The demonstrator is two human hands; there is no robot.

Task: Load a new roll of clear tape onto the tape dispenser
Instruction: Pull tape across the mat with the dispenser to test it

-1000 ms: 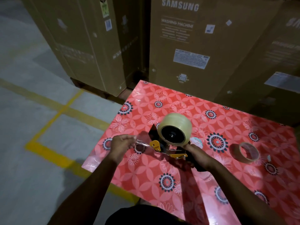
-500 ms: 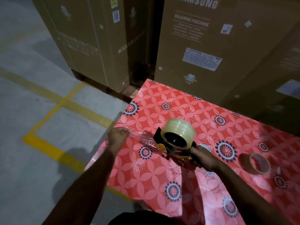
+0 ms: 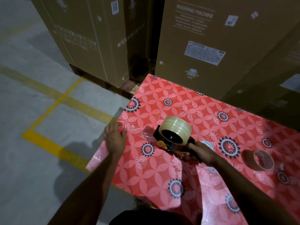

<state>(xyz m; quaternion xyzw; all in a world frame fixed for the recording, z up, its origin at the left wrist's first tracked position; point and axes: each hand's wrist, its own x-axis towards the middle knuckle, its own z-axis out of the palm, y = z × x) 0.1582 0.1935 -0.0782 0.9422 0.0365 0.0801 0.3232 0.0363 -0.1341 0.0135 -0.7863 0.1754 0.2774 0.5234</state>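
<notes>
A full roll of clear tape (image 3: 176,129) sits on the hub of a black and yellow tape dispenser (image 3: 164,143), low over the red flowered table (image 3: 162,168). My right hand (image 3: 200,152) grips the dispenser's handle. A strip of clear tape (image 3: 141,133) runs left from the dispenser's front to my left hand (image 3: 115,138), which pinches the strip's end near the table's left edge. The strip looks crumpled and shiny.
An empty-looking cardboard tape core (image 3: 263,159) lies on the table to the right. Tall cardboard washing machine boxes (image 3: 211,38) stand right behind the table. Grey floor with yellow lines (image 3: 53,101) lies to the left.
My left hand has drawn the tape strip further left and out, lengthening it. The dispenser with its roll has come down closer to the table.
</notes>
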